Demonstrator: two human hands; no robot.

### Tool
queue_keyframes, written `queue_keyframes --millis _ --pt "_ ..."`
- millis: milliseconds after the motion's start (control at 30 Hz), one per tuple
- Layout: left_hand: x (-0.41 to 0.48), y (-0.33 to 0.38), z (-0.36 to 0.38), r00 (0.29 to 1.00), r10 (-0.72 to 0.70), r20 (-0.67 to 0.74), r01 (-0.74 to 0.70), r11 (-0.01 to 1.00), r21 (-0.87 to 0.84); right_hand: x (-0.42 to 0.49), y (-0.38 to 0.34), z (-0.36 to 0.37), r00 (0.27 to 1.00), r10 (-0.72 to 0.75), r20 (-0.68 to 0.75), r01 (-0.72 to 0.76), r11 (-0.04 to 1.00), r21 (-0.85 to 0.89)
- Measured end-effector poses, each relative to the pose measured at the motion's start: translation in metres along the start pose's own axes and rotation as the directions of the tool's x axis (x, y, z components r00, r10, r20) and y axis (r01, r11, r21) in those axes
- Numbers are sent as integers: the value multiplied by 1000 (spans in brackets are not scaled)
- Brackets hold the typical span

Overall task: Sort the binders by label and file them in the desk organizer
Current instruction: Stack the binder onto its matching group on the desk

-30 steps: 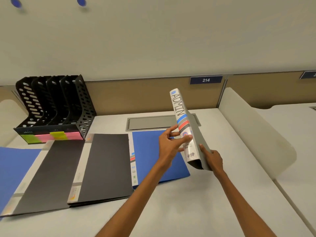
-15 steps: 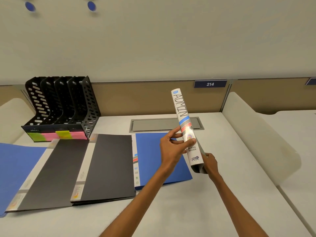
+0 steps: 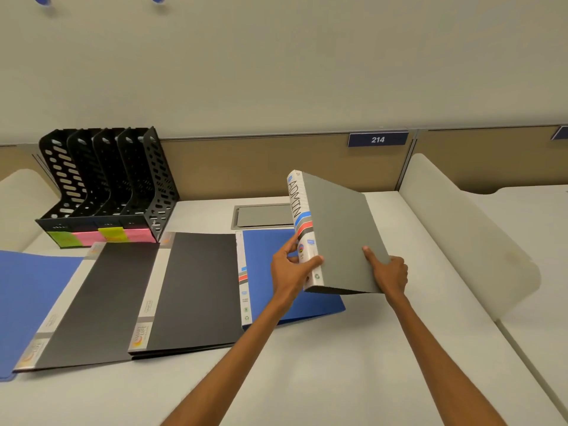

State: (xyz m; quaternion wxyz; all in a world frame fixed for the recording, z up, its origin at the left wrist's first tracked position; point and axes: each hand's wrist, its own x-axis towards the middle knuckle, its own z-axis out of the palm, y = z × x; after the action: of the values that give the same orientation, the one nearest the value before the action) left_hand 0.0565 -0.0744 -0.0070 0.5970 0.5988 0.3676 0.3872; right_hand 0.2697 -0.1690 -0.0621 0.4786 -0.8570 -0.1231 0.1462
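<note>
- Grey binder [image 3: 341,232] held off the desk [image 3: 322,364] in both hands, tilted, spine to the left, grey cover facing the camera.
- White spine hand-lettered "ADMIN", with blue, grey and red diagonal stripes below the lettering.
- Left hand [image 3: 292,272] closed round the lower spine, thumb across its front edge, fingers behind.
- Right hand [image 3: 390,272] gripping the lower right corner of the cover, thumb [image 3: 370,253] pressed flat on the grey face.
- Lower edge of the grey binder just above a blue binder [image 3: 267,272] lying flat on the desk, white spine to the left; contact between the two not clear.
- Left of that, two black folders [image 3: 196,287] lying flat side by side, the right one overlapping the left one [image 3: 101,302], each with a pale strip down its left edge.
- Far left, a blue folder [image 3: 33,296] flat, partly under the left black one and cut off by the frame edge.
- Black organizer [image 3: 107,179] at the back left against the partition [image 3: 246,167], perforated dividers upright, slots looking bare.
- Green, pink and yellow sticky notes [image 3: 104,236] along the organizer's front base; writing on them too small to read.
- Grey hatch [image 3: 261,215] set in the desk at the back, partly behind the grey binder.
- Blue plate "214" [image 3: 377,139] on the partition, above and right of the grey binder.
- White curved divider [image 3: 461,229] along the desk's right side.
</note>
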Motion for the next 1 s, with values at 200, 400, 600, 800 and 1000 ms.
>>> queue_keyframes --millis 200,400,600,800,1000 --pt "6 -45 -14 984 -115 135 85 975 206 6 2 3 999 -9 -40 7 999 -53" --pt "11 -74 -26 939 -256 230 102 846 523 9 13 13 1000 2 -11 -3 989 -147" --pt "0 -96 -28 908 -334 253 22 642 766 -1 26 22 990 53 133 8 908 -419" --pt "-1 -98 -27 943 -234 236 -24 660 751 -16 37 34 979 -3 202 104 864 -493" --pt "-6 -102 -26 950 -207 236 -32 685 728 -22 36 42 973 -54 226 158 866 -475"
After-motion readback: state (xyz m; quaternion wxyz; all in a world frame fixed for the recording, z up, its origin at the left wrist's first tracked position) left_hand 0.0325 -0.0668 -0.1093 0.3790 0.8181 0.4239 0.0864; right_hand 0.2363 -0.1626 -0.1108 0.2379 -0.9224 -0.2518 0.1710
